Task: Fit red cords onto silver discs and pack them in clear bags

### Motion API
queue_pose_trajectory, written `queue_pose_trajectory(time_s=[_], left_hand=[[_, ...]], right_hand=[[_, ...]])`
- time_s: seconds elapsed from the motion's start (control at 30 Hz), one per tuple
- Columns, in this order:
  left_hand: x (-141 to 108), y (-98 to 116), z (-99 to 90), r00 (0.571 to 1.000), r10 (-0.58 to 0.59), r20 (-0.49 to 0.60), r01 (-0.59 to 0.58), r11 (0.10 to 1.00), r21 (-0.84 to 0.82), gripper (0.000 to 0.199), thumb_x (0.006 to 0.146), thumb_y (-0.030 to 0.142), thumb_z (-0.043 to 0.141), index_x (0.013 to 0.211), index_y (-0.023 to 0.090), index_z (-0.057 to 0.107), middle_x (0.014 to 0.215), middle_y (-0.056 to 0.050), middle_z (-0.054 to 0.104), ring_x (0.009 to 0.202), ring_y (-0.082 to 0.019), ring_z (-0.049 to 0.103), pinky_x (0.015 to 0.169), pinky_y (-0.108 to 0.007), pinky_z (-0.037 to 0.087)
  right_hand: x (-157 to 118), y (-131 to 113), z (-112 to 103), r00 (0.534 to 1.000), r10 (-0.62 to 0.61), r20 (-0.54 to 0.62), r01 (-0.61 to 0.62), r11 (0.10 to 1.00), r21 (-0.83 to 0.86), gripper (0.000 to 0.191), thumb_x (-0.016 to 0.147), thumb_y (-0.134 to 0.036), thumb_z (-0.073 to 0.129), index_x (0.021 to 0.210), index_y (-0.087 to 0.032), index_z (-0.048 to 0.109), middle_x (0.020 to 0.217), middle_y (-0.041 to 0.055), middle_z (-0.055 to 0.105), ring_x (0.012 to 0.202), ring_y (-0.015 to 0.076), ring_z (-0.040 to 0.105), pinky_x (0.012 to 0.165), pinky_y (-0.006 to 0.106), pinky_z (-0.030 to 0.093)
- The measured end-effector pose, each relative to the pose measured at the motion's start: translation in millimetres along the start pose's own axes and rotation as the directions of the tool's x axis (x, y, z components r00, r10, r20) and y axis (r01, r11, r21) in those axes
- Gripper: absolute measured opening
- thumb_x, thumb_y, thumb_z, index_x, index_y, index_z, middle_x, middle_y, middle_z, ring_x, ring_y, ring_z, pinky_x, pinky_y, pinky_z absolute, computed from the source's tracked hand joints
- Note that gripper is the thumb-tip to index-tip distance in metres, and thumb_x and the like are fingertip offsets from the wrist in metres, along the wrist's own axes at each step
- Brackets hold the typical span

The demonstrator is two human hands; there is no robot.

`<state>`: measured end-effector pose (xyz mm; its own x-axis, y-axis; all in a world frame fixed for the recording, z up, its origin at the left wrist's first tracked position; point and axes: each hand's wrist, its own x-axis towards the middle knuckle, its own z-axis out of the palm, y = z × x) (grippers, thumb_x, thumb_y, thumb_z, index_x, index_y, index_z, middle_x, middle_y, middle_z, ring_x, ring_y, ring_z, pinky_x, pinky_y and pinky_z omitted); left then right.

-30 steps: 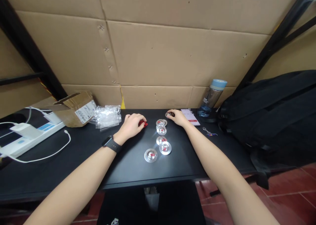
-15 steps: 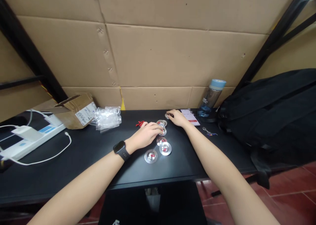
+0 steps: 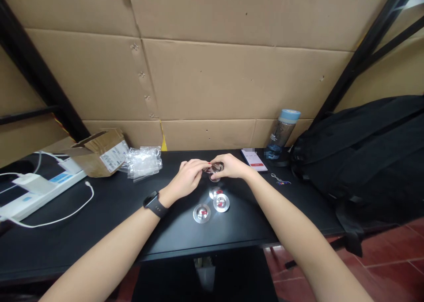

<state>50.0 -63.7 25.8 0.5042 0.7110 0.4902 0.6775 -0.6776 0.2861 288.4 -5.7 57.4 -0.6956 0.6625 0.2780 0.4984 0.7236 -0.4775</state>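
Observation:
My left hand (image 3: 190,177), with a watch (image 3: 153,200) on its wrist, has its fingertips at the left edge of a shiny round metal disc (image 3: 215,167). My right hand (image 3: 228,166) grips that disc from the right, thumb below and fingers above. Just under them part of another disc shows, mostly covered. Nearer the front edge lie a partly overlapped disc (image 3: 213,192), a silver disc with a red piece in its middle (image 3: 221,203) and a similar disc (image 3: 202,213) to its left.
On the left are a white power strip (image 3: 43,196), an open cardboard box (image 3: 99,154) and clear plastic bags (image 3: 144,162). To the right are a phone (image 3: 254,159), a keychain (image 3: 281,180), a bottle (image 3: 281,136) and a black backpack (image 3: 364,156).
My right hand has moved left and toward me, away from the phone, and now meets my left hand over the discs. The red strings beside my left hand no longer show.

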Motion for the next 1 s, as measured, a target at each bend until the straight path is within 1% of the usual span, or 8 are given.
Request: queue_pose_trajectory(time_s=[0.2, 0.37, 0.43, 0.5, 0.57, 0.67, 0.87, 1.0], left_hand=[[0, -1, -3.7, 1.000, 0.017, -0.012, -0.017, 1.000, 0.026, 0.042, 0.101, 0.016, 0.035, 0.131, 0.028, 0.062, 0.135, -0.005, 0.066, 0.128, -0.023, 0.055, 0.100, -0.042, 0.035], [0, 6, -6.7, 0.998, 0.019, -0.053, -0.017, 0.999, 0.037, 0.046, 0.096, 0.014, 0.044, 0.139, 0.028, 0.055, 0.141, -0.006, 0.061, 0.130, -0.025, 0.052, 0.101, -0.041, 0.036], [1, 7, -9.2, 0.990, -0.046, -0.134, 0.054, 0.997, 0.058, 0.047, 0.092, 0.016, 0.050, 0.139, 0.025, 0.053, 0.139, -0.009, 0.061, 0.128, -0.026, 0.053, 0.099, -0.041, 0.037], [2, 6, -12.1, 0.969, -0.149, -0.197, 0.167, 0.983, 0.080, 0.034, 0.092, 0.022, 0.056, 0.125, 0.024, 0.061, 0.124, -0.008, 0.067, 0.117, -0.027, 0.059, 0.096, -0.041, 0.039], [3, 4, -14.8, 0.952, -0.233, -0.199, 0.250, 0.966, 0.068, 0.017, 0.093, 0.030, 0.060, 0.107, 0.024, 0.067, 0.107, -0.005, 0.072, 0.104, -0.026, 0.063, 0.093, -0.042, 0.040], [4, 2, -17.7, 0.947, -0.280, -0.158, 0.279, 0.960, -0.027, 0.017, 0.094, 0.037, 0.062, 0.102, 0.025, 0.070, 0.100, -0.003, 0.074, 0.098, -0.024, 0.066, 0.090, -0.040, 0.043], [4, 8, -18.6, 0.958, -0.262, -0.116, 0.243, 0.958, -0.155, 0.015, 0.093, 0.035, 0.062, 0.101, 0.026, 0.072, 0.103, -0.002, 0.076, 0.100, -0.024, 0.068, 0.089, -0.039, 0.045], [4, 6, -16.6, 0.967, -0.241, -0.077, 0.235, 0.969, -0.078, 0.016, 0.095, 0.036, 0.061, 0.092, 0.024, 0.070, 0.098, -0.002, 0.076, 0.095, -0.023, 0.067, 0.089, -0.039, 0.040]], right_hand=[[3, -7, 11, 0.997, -0.010, -0.072, 0.012, 1.000, 0.026, 0.044, 0.072, -0.045, 0.086, 0.109, -0.023, 0.078, 0.100, 0.0045, 0.078, 0.090, 0.0213, 0.071, 0.080, 0.029, 0.050], [4, -2, 15, 0.991, 0.053, -0.121, -0.032, 0.985, 0.169, 0.048, 0.073, -0.037, 0.086, 0.117, -0.023, 0.074, 0.105, 0.0053, 0.078, 0.095, 0.0222, 0.072, 0.087, 0.032, 0.053], [5, 0, 18, 0.981, 0.090, -0.174, -0.034, 0.954, 0.298, 0.054, 0.073, -0.034, 0.085, 0.124, -0.021, 0.069, 0.109, 0.0073, 0.076, 0.098, 0.0218, 0.072, 0.088, 0.033, 0.054], [7, 1, 21, 0.972, 0.122, -0.200, -0.021, 0.897, 0.441, 0.060, 0.074, -0.033, 0.085, 0.129, -0.020, 0.064, 0.113, 0.0096, 0.075, 0.100, 0.0215, 0.071, 0.085, 0.033, 0.056], [8, 0, 24, 0.974, 0.128, -0.188, -0.004, 0.837, 0.548, 0.063, 0.075, -0.033, 0.084, 0.131, -0.020, 0.060, 0.117, 0.0109, 0.073, 0.105, 0.0218, 0.070, 0.083, 0.032, 0.057], [9, -6, 29, 0.984, 0.106, -0.143, 0.009, 0.773, 0.634, 0.063, 0.074, -0.034, 0.085, 0.131, -0.022, 0.059, 0.117, 0.0104, 0.073, 0.109, 0.0221, 0.070, 0.084, 0.032, 0.058], [8, -23, 38, 0.996, 0.054, -0.077, 0.001, 0.814, 0.581, 0.056, 0.076, -0.037, 0.084, 0.126, -0.023, 0.063, 0.111, 0.0072, 0.075, 0.094, 0.0209, 0.072, 0.069, 0.029, 0.056], [9, -24, 42, 0.992, 0.028, -0.124, 0.037, 0.870, 0.492, 0.061, 0.072, -0.035, 0.087, 0.126, -0.023, 0.062, 0.113, 0.0068, 0.074, 0.101, 0.0213, 0.071, 0.076, 0.029, 0.055]])
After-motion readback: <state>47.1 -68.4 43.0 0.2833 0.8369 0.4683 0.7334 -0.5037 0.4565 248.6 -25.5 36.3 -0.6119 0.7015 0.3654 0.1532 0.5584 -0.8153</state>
